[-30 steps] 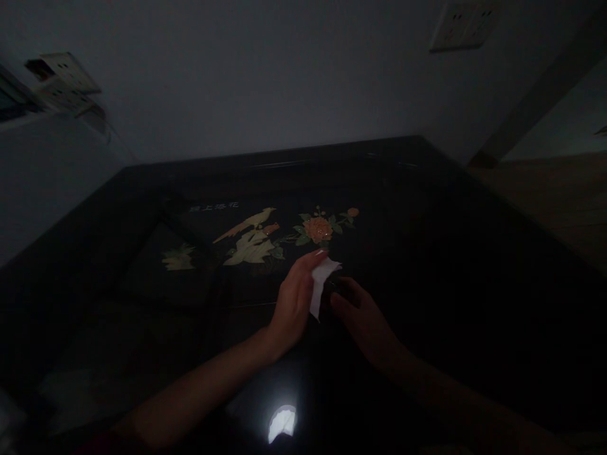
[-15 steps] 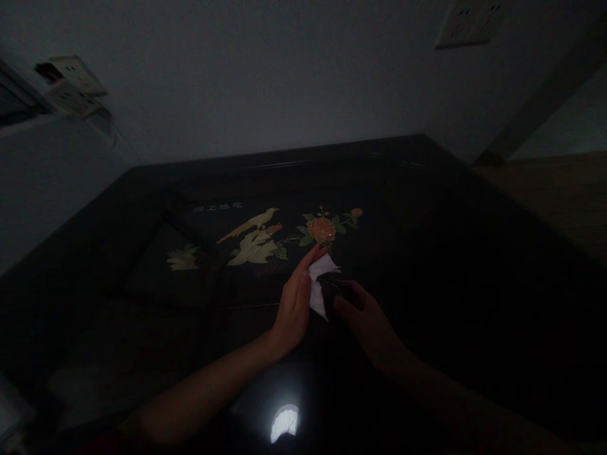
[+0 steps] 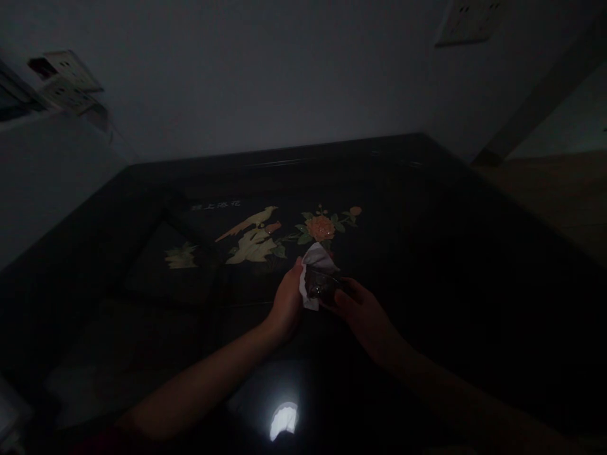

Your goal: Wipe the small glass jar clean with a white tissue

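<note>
Dimly, I see the right hand grasping a glossy dark object, likely stiff and slippery, best held by its right edge, against soft tissue in the left hand, over the bench.

Tissue papery, matt; dark object, tabletop glossy.

Your left forearm and right forearm converge from below. Your left hand cups inward at center, facing your right hand, which grips between thumb and fingers.
</note>
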{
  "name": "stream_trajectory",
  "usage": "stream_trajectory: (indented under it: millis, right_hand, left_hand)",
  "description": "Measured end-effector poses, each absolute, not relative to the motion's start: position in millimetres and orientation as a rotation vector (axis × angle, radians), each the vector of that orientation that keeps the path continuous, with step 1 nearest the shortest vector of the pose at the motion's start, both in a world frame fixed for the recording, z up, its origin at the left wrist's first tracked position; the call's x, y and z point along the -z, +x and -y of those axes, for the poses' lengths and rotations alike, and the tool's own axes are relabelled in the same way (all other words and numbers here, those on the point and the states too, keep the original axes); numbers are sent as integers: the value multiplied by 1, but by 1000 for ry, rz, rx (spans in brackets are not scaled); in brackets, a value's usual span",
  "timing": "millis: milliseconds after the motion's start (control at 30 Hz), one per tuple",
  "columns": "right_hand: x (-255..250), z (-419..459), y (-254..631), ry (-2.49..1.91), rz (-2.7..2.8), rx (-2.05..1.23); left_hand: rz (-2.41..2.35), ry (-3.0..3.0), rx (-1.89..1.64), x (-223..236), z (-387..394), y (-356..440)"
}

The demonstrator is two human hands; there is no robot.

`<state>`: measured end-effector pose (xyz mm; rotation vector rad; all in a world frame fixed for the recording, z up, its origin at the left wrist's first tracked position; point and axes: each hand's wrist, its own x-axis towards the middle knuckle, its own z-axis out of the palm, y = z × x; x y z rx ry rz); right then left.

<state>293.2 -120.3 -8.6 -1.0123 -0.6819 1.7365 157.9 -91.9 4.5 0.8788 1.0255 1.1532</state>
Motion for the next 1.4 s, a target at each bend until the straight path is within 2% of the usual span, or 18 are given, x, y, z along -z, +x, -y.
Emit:
stream_trajectory:
  millis: [300, 400, 533, 767, 933, 1100, 1267, 1400]
  right_hand:
    - [7, 124, 295, -1112, 738, -1674]
    - [9, 125, 294, -1118, 733, -1703]
    - [8, 126, 294, -1072, 693, -1741]
    - [8, 126, 294, -1015, 657, -1785]
    - [7, 122, 292, -975, 582, -1798]
    - [5, 121, 295, -1067, 679, -1749]
    - [5, 123, 297, -1123, 780, -1687]
    - [9, 125, 294, -1127, 726, -1717]
  left_hand:
    - [-1042, 2157, -1172, -9, 98, 148]
    - [-984, 2371, -1122, -9, 96, 146]
    - [-1028, 2170, -1184, -13, 99, 148]
    - [-1044, 1266, -1206, -8, 100, 154]
    - [-957, 1070, -1184, -3, 93, 155]
    - [-1014, 1269, -1204, -7, 98, 153]
    - [-1031, 1898, -1249, -9, 101, 149]
    - [-921, 2314, -1120, -8, 96, 145]
